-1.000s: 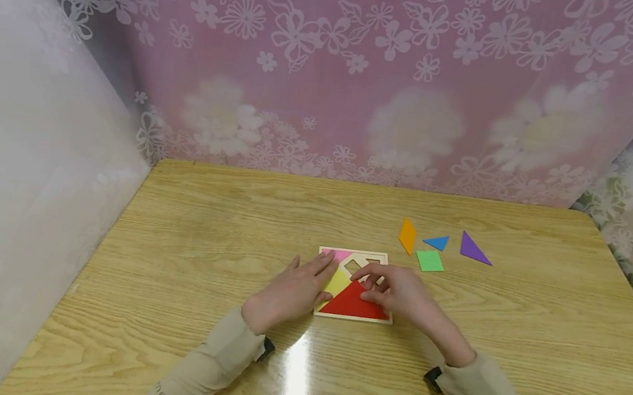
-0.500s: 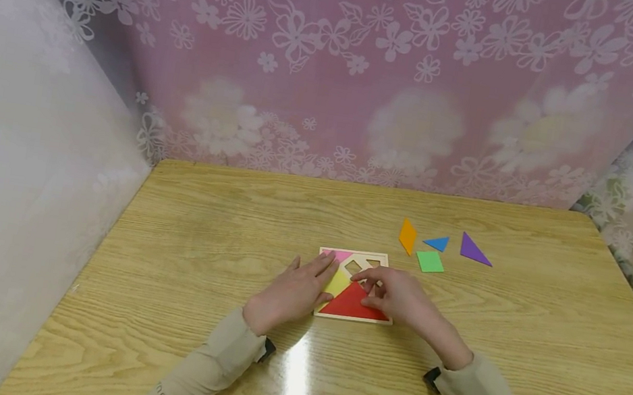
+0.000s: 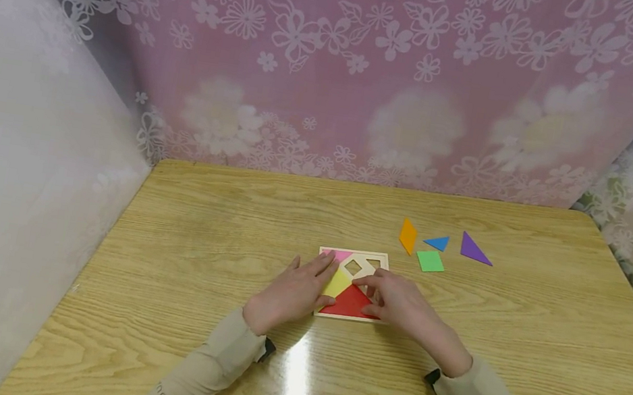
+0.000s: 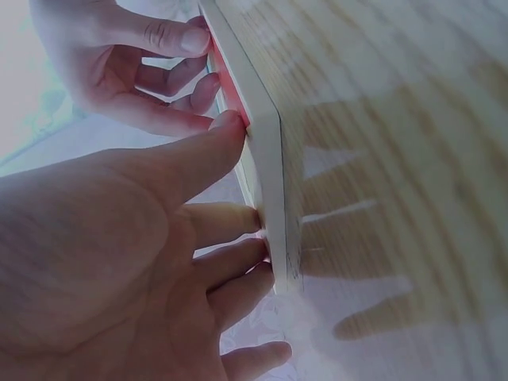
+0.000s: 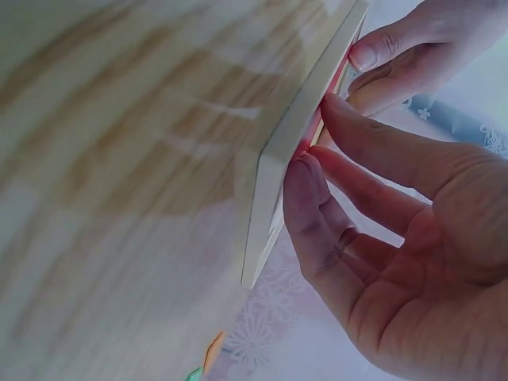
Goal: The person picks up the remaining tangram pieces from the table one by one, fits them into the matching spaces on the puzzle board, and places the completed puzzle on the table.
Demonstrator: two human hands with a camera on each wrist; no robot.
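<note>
A wooden tangram tray (image 3: pixel 345 318) lies flat on the table, holding a pink piece (image 3: pixel 340 255), a yellow piece (image 3: pixel 337 285) and a large red triangle (image 3: pixel 346 303). My left hand (image 3: pixel 291 293) rests on the tray's left side, fingers extended over the pink and yellow pieces. Its thumb touches the left corner of the red triangle. With bent thumb and fingers, my right hand (image 3: pixel 406 304) holds the red triangle at its right part, the index fingertip by the apex. In the right wrist view, the fingertips (image 5: pixel 302 178) meet the red piece at the tray's edge.
Beyond the tray, to the right, lie an orange parallelogram (image 3: pixel 407 236), a small blue triangle (image 3: pixel 437 243), a green square (image 3: pixel 430 261) and a purple triangle (image 3: pixel 473 249). Two cut-out openings show in the tray's upper right. A floral curtain (image 3: pixel 328 117) hangs behind the table.
My right hand has shifted slightly down over the red triangle, its thumb moving toward the tray's near edge. The left hand stays in place, and the loose pieces have not moved.
</note>
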